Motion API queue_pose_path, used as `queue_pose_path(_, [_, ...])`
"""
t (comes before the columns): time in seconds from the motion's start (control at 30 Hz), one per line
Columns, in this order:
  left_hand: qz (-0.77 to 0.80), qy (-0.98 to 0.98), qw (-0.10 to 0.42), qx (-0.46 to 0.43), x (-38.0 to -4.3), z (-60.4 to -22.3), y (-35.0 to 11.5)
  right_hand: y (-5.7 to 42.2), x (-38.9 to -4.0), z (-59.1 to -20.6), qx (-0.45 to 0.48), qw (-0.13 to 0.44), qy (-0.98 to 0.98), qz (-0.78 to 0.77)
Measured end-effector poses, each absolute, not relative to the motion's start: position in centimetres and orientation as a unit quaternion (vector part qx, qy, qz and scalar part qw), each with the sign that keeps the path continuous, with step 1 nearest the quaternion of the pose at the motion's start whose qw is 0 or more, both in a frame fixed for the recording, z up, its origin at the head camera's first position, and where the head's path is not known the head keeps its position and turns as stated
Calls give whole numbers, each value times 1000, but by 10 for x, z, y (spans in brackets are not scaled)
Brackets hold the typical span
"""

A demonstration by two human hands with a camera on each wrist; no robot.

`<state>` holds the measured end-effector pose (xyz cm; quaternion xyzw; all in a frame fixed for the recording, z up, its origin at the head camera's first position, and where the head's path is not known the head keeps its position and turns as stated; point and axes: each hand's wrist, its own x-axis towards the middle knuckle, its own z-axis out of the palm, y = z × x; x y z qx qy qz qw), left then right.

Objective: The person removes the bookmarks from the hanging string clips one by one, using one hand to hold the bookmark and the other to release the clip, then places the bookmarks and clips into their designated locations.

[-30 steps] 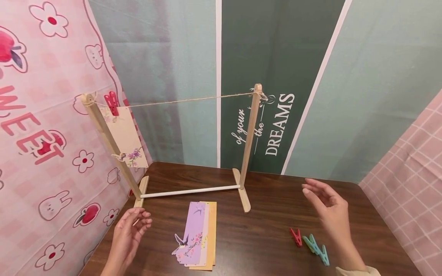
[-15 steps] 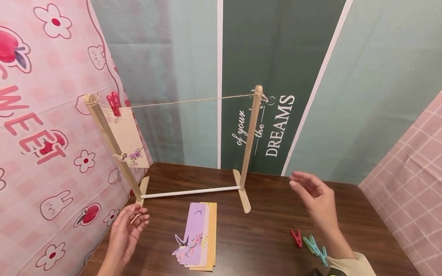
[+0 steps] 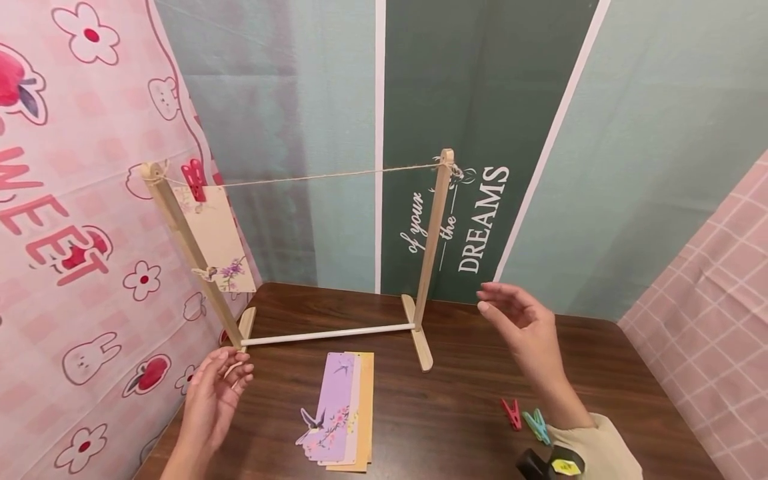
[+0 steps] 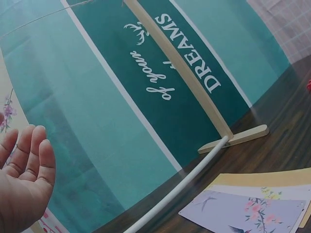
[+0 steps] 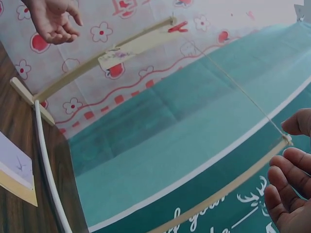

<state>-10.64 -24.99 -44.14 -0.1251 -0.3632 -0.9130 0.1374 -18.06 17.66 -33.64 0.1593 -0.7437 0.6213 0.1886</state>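
Observation:
My left hand, fingers loosely bent and holding nothing, hovers by the left foot of a wooden stand. My right hand, also with nothing in it, is in the air right of the stand's right post, thumb apart from the bent fingers. A string runs between the post tops. On its left end a red clothespin holds a cream flowered card. A stack of bookmark-like cards, a purple one uppermost and a yellow one beneath, lies on the table between my hands.
A red clothespin and a teal one lie near my right forearm. The wrist camera overlaps the table there. A white rod joins the stand's feet. Printed cloths hang behind the brown table.
My right hand has moved left and slightly away from me, closer to the stand's right post. My left hand has shifted a little left and up. The cards have not been moved.

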Motion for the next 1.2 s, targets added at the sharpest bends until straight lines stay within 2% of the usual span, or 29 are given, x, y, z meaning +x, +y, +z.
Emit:
queue_pose_path(0.2, [-918, -350, 130, -131, -109, -437, -254, 167, -188, -326, 184, 192, -751, 604])
queue_pose_path(0.47, [-929, -339, 125, -84, -114, -429, -261, 150, -200, -315, 258, 182, -733, 602])
queue_pose_path(0.7, [-931, -337, 117, -80, -119, -425, -265, 132, -207, -307, 285, 169, -716, 615])
queue_pose_path(1.0, [-946, -295, 84, -108, -125, -427, -274, 115, -215, -298, 320, 155, -707, 612])
queue_pose_path(1.2, [-943, -316, 56, -87, -129, -424, -278, 107, -219, -293, 338, 154, -708, 601])
